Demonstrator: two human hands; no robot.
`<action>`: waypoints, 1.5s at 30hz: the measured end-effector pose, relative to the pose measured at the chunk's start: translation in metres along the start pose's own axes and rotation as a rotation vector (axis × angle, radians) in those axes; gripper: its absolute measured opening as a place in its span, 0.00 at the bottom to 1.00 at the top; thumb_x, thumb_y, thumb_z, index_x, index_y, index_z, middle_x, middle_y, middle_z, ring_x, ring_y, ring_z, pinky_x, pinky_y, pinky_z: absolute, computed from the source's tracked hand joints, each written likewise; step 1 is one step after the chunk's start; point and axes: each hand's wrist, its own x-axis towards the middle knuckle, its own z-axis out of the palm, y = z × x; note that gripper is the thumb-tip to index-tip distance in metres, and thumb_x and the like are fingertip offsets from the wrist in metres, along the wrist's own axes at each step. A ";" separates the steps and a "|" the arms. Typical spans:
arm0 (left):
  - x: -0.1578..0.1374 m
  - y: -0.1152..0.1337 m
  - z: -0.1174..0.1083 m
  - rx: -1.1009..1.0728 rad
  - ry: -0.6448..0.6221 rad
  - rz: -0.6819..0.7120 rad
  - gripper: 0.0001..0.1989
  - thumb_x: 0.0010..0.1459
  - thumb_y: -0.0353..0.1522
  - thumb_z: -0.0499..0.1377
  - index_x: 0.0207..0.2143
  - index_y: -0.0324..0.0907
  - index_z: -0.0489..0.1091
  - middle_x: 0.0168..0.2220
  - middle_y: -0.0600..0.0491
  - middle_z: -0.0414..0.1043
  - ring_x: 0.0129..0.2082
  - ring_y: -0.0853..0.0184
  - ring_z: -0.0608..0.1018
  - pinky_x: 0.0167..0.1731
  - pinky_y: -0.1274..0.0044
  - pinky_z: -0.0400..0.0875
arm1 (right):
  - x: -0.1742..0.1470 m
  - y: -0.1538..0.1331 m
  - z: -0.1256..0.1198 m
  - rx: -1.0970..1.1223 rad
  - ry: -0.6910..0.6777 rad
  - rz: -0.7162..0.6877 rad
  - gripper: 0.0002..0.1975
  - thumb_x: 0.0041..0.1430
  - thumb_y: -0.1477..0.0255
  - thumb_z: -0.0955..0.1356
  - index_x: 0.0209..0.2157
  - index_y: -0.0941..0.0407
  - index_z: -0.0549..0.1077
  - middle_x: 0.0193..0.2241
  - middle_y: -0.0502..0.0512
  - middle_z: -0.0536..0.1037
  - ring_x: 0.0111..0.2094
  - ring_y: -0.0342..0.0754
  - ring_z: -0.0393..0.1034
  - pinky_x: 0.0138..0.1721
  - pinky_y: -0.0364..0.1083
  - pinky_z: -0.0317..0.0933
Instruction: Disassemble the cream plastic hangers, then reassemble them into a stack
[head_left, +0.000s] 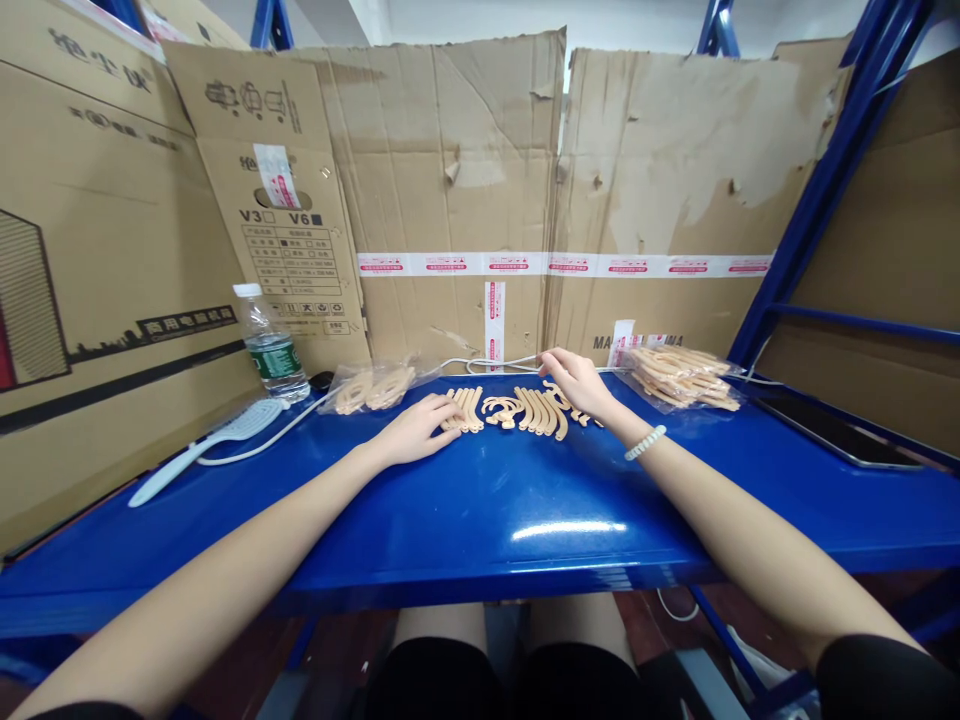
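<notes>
My left hand (pixel 420 428) lies low over the table, fingers stretched out and slightly apart, with its fingertips at a row of slim pale wooden strips (pixel 470 410). My right hand (pixel 576 382) is bent over the far end of the right-hand pieces, its fingers drawn together; what they hold, if anything, is hidden. Between the hands are small curved wooden pieces (pixel 501 408) in a loose cluster. Beside them runs a row of longer curved wooden strips (pixel 538 412). More small wooden pieces (pixel 581 415) show partly under my right wrist.
Clear bags of wooden parts lie at the left (pixel 373 387) and right (pixel 679 378). A water bottle (pixel 274 350), a pale hairbrush (pixel 244 422) and a white cable (pixel 259 450) are on the left. A dark phone-like slab (pixel 840 432) lies right. Cardboard (pixel 450 180) walls the blue table (pixel 480 510).
</notes>
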 end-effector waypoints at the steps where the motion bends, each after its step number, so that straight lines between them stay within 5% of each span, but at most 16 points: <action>1: 0.000 0.000 0.000 0.000 -0.001 -0.001 0.13 0.65 0.37 0.51 0.45 0.42 0.70 0.45 0.46 0.72 0.47 0.58 0.71 0.49 0.66 0.66 | 0.000 0.000 0.000 -0.003 -0.004 0.000 0.19 0.67 0.65 0.57 0.30 0.55 0.74 0.31 0.55 0.81 0.37 0.51 0.74 0.41 0.46 0.61; 18: 0.001 0.004 -0.001 0.013 -0.007 -0.061 0.12 0.65 0.37 0.53 0.48 0.42 0.68 0.45 0.45 0.72 0.47 0.58 0.73 0.49 0.66 0.68 | 0.004 0.009 -0.004 0.004 0.017 -0.004 0.20 0.68 0.66 0.56 0.30 0.56 0.74 0.34 0.57 0.81 0.42 0.52 0.74 0.44 0.47 0.63; 24: 0.002 0.017 0.001 0.018 -0.053 -0.077 0.21 0.64 0.42 0.54 0.56 0.43 0.64 0.56 0.44 0.68 0.58 0.55 0.67 0.58 0.61 0.61 | 0.008 0.014 -0.012 0.015 -0.184 -0.052 0.07 0.58 0.73 0.66 0.35 0.56 0.77 0.36 0.54 0.82 0.40 0.51 0.76 0.42 0.47 0.66; 29: 0.001 0.027 0.006 0.017 -0.160 -0.116 0.31 0.64 0.49 0.52 0.64 0.42 0.56 0.67 0.41 0.54 0.67 0.49 0.54 0.62 0.52 0.50 | 0.012 0.023 -0.028 0.014 -0.291 -0.074 0.11 0.53 0.73 0.71 0.40 0.55 0.78 0.43 0.56 0.80 0.45 0.51 0.74 0.44 0.48 0.68; 45: 0.002 0.031 0.003 0.024 -0.228 -0.122 0.31 0.65 0.49 0.49 0.65 0.45 0.53 0.67 0.43 0.53 0.67 0.52 0.54 0.63 0.54 0.48 | 0.014 0.039 -0.029 -0.018 -0.158 0.006 0.08 0.58 0.74 0.68 0.38 0.57 0.78 0.41 0.59 0.81 0.39 0.51 0.77 0.43 0.49 0.70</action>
